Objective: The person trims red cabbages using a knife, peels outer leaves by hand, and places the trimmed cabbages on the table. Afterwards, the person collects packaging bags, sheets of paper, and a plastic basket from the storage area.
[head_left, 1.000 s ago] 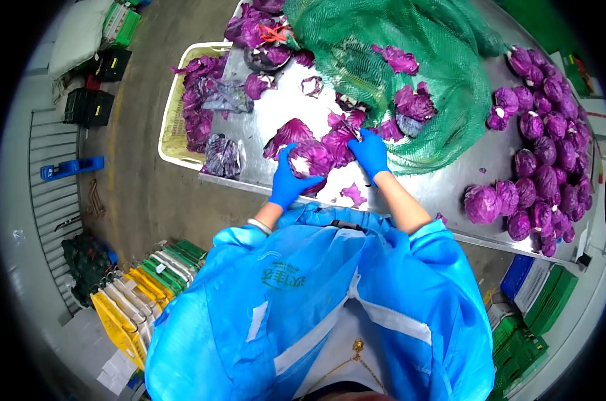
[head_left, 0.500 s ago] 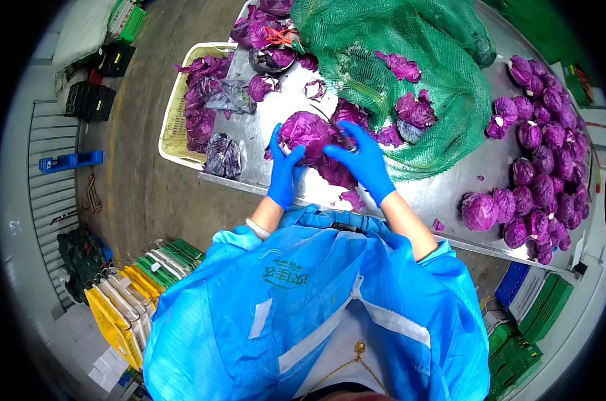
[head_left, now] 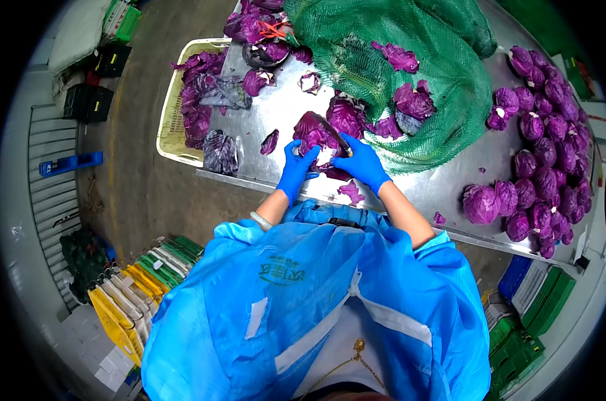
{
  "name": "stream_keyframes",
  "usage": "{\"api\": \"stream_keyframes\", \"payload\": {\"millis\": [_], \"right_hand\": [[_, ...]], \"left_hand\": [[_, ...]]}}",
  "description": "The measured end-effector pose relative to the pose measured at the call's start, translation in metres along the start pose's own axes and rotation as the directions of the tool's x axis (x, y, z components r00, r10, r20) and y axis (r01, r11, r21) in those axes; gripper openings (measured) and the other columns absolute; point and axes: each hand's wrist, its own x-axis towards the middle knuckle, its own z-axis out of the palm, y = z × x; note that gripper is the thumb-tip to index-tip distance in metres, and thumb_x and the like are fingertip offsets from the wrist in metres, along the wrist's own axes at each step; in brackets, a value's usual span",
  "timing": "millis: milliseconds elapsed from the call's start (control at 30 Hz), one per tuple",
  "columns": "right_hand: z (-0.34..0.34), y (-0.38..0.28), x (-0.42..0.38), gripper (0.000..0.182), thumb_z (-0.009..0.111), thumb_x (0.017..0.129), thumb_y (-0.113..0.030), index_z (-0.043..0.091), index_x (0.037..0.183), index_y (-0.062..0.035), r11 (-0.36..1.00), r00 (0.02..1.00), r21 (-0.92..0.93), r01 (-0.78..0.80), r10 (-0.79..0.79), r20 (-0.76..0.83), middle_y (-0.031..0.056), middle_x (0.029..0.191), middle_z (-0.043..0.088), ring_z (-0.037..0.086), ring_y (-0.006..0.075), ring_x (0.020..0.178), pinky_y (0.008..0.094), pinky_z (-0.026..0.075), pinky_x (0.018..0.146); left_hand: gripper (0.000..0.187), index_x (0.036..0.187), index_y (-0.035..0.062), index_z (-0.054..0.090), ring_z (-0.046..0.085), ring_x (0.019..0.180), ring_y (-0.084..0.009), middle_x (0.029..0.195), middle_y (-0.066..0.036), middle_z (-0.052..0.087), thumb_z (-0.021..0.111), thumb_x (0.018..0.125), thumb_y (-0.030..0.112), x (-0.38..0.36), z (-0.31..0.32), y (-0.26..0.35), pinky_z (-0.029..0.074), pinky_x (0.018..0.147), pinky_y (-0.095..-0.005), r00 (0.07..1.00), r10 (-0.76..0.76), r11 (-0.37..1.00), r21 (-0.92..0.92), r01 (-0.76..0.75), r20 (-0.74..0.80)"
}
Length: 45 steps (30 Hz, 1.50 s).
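A purple cabbage (head_left: 314, 134) with its pale stem end showing lies at the metal table's (head_left: 249, 150) near edge, between my blue-gloved hands. My left hand (head_left: 297, 167) has its fingers against the cabbage's left side. From the right, my right hand (head_left: 362, 162) grips the same cabbage; a dark, thin shape by its fingers is too small to identify. Another cabbage (head_left: 347, 115) sits just behind, beside the green mesh net (head_left: 450, 100). Loose leaves (head_left: 351, 192) lie close to the table edge.
On the left, a cream basket (head_left: 164, 134) holds purple leaves. Many small cabbages (head_left: 544, 150) are heaped at the table's right. Crates (head_left: 116, 314) stand on the floor at lower left, with green crates (head_left: 517, 354) at lower right.
The cabbage has turned so its pale stem end faces me, and both hands have shifted slightly with it. A loose leaf now lies to its left on the table.
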Motion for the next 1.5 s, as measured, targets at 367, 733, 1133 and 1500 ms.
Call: {"api": "stream_keyframes", "payload": {"millis": [367, 733, 1133, 1500], "right_hand": [[-0.001, 0.037, 0.028, 0.04, 0.067, 0.073, -0.019, 0.066, 0.111, -0.0063, 0.999, 0.989, -0.013, 0.051, -0.053, -0.135, 0.0222, 0.09, 0.068, 0.067, 0.0363, 0.082, 0.0424, 0.052, 0.073], [0.016, 0.022, 0.003, 0.035, 0.061, 0.073, -0.009, 0.069, 0.107, -0.0097, 0.989, 0.973, 0.05, 0.141, -0.129, -0.19, 0.0181, 0.076, 0.066, 0.066, 0.0323, 0.069, 0.0405, 0.049, 0.063], [-0.005, 0.016, 0.002, 0.029, 0.065, 0.076, -0.009, 0.068, 0.105, -0.0071, 0.97, 0.955, 0.086, 0.228, -0.205, -0.215, 0.0176, 0.076, 0.066, 0.065, 0.0271, 0.065, 0.0371, 0.05, 0.062], [-0.017, -0.075, -0.018, 0.053, 0.074, 0.076, -0.04, 0.062, 0.118, -0.01, 0.931, 0.875, -0.142, 0.337, -0.366, -0.318, 0.0124, 0.102, 0.068, 0.068, 0.0288, 0.084, 0.0393, 0.055, 0.074]], "left_hand": [[0.065, 0.146, 0.0227, 0.034, 0.055, 0.117, -0.0253, 0.133, -0.012, 0.048, 0.068, 0.091, 0.03, 0.008, -0.009, -0.001, 0.056, 0.088, -0.0429, 0.993, 0.094, 0.987, 0.121, -0.102, 0.074], [0.05, 0.139, 0.0161, 0.049, 0.055, 0.117, -0.0193, 0.132, -0.005, 0.055, 0.061, 0.093, 0.031, 0.019, -0.043, 0.021, 0.047, 0.093, -0.0359, 0.989, 0.142, 0.926, 0.348, -0.147, 0.039], [0.085, 0.135, 0.0044, 0.047, 0.051, 0.122, -0.0246, 0.132, -0.014, 0.052, 0.09, 0.064, 0.025, 0.019, -0.043, 0.035, 0.042, 0.105, -0.0368, 0.937, 0.29, 0.817, 0.46, -0.348, 0.194], [0.087, 0.132, 0.0041, 0.049, 0.052, 0.122, -0.0217, 0.132, -0.01, 0.055, 0.093, 0.059, 0.019, -0.021, -0.006, 0.081, 0.04, 0.108, -0.0364, 0.737, 0.585, 0.559, 0.49, -0.669, 0.339]]}}
